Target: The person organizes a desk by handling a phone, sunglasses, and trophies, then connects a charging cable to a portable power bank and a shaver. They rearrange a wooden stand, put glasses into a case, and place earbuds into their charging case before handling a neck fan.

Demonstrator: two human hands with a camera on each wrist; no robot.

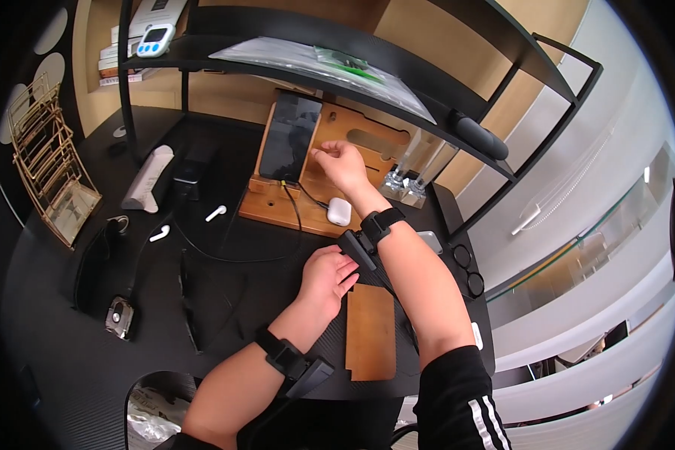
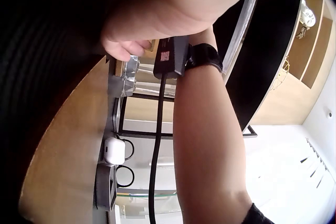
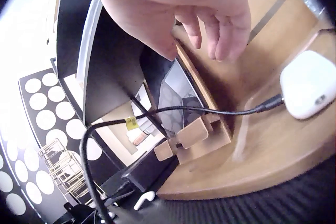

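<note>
My right hand [image 1: 343, 166] hovers at the right edge of a dark phone [image 1: 291, 139], its fingers loosely bent around nothing. The phone leans on a wooden desk stand [image 1: 270, 210]. In the right wrist view the thumb is close to the phone's edge, with the other fingers [image 3: 223, 37] hanging over the wooden backboard. On the stand's base lies a white earbud case [image 1: 339, 211] with a black cable [image 3: 226, 111] at its end. My left hand [image 1: 325, 281] is low in front of the stand, fingers relaxed, beside a flat wooden panel [image 1: 370, 330].
Two white earbuds [image 1: 216, 214] lie left of the stand, near sunglasses [image 1: 187, 300] and a watch-like device [image 1: 119, 319]. A black shelf [image 1: 202, 66] spans overhead. Clear acrylic pieces [image 1: 412, 180] stand right of the stand; round black rings [image 1: 469, 271] lie at the desk's right edge.
</note>
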